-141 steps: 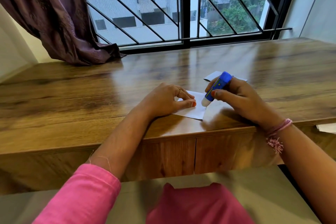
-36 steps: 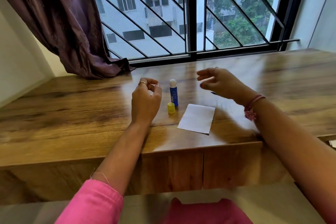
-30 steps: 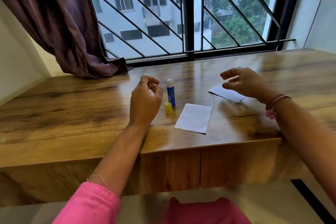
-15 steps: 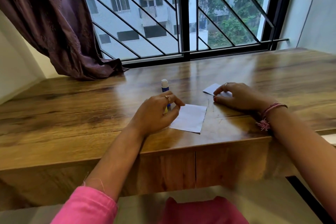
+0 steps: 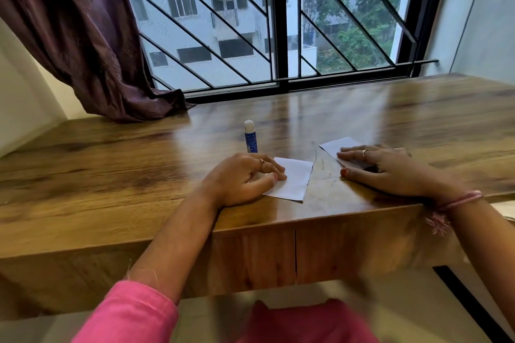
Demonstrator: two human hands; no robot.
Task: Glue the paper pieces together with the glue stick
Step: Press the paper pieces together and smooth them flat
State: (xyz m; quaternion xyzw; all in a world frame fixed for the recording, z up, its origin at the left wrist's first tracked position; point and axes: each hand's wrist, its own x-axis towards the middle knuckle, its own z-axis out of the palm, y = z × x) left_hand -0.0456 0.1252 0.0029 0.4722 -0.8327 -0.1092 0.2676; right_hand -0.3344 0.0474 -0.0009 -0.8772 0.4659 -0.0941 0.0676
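On the glossy brown wooden desk [image 5: 139,175] under the barred window [image 5: 278,22] I see both hands down flat on paper; my left hand [image 5: 239,178] lies on the left edge of a small white rectangular paper piece [image 5: 292,181] near the desk's front edge, its fingers loosely bent and pressing down on the sheet rather than curling round it, a ring on one finger; my right hand [image 5: 390,167] rests on a second white paper piece [image 5: 333,146] further right and a little further back, its fingers stretched out straight and flat across the sheet, a ring showing there too and a pink thread bracelet [image 5: 459,200] on the wrist; the two papers lie apart, with a bare strip of desk between them marked by faint smears; the blue glue stick with its white uncapped tip [image 5: 250,136] stands upright just behind my left hand, touched by neither hand; I cannot see its cap; a dark purple curtain [image 5: 83,36] hangs at the left and its hem rests on the desk's back corner; a pink sleeve [image 5: 131,315] covers my left forearm at the bottom of the view.
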